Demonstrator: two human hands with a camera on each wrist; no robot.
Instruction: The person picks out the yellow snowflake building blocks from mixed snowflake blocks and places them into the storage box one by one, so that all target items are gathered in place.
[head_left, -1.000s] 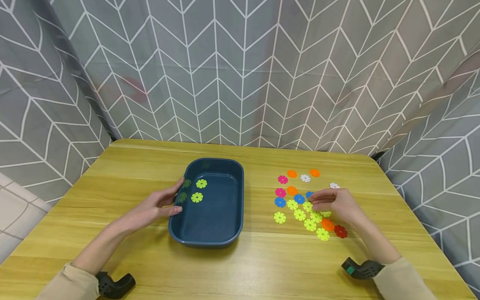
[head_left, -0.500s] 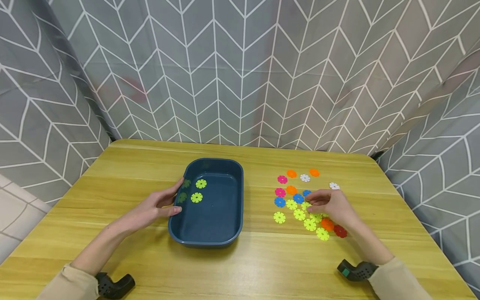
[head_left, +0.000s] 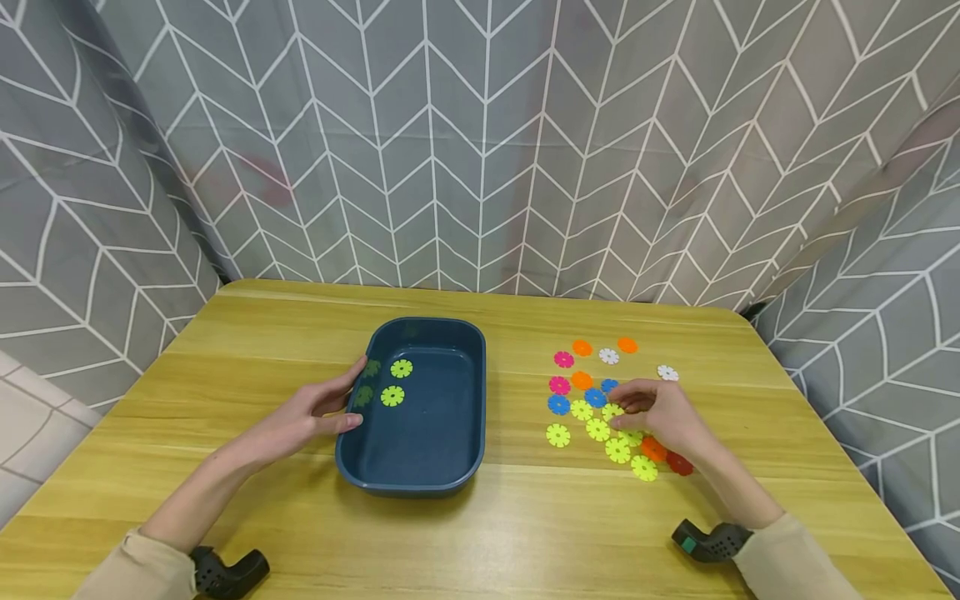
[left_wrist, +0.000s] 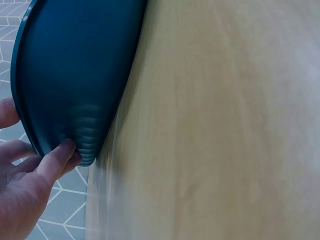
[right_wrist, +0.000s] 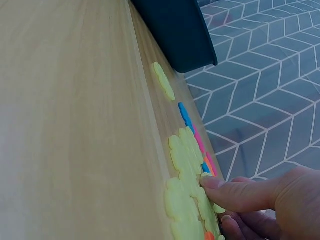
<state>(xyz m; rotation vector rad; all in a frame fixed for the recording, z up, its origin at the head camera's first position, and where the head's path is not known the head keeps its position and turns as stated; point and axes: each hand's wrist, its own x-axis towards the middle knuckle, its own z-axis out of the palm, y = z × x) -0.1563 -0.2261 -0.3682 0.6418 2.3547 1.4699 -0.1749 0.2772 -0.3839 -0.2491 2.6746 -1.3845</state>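
Blue tub [head_left: 420, 450] stands left of centre, with two yellow-green notched discs [head_left: 392, 396] on its floor. Its left wall is gripped by my left hand [head_left: 311, 412]. The left wrist view has the fingers [left_wrist: 64, 150] against the outer wall and one digit at the rim. My right hand [head_left: 667, 417] is low over the loose discs, thumb and fingertips apart around a yellow-green disc [head_left: 612, 412]. In the right wrist view the thumb [right_wrist: 212, 182] overlaps the yellow discs [right_wrist: 182, 205]. The hand hides part of the cluster.
Blue [head_left: 558, 405], pink [head_left: 559, 385], orange [head_left: 582, 381], white [head_left: 608, 357] and dark red discs [head_left: 679, 464] lie about the right hand. Bare wood [head_left: 517, 533] separates the tub from them. A patterned grey curtain [head_left: 480, 150] hangs behind the table.
My right hand has shifted slightly left over the discs, and its thumb has parted from the fingers. The left hand and the tub keep their places.
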